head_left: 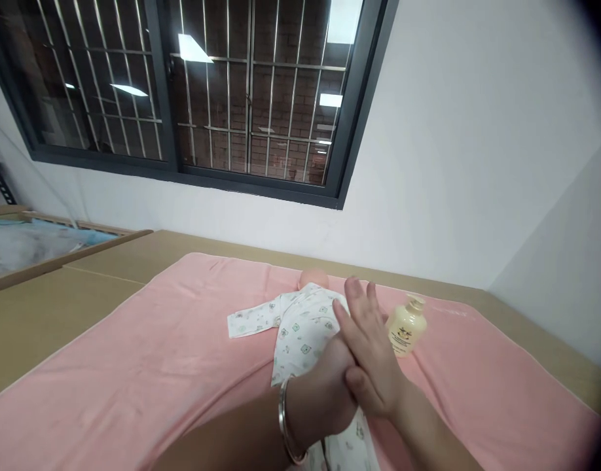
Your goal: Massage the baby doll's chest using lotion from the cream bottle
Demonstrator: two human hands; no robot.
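A baby doll in a white patterned romper lies on a pink towel. My left hand, with a metal bangle on its wrist, rests on the doll's body. My right hand lies flat over the left hand, fingers stretched toward the doll's head. A small pale yellow bottle stands tilted on the towel just right of my right hand, apart from it.
The towel covers a tan cardboard-coloured surface against a white wall. A dark-framed barred window is above. A wooden-edged cot with blue bedding is at far left.
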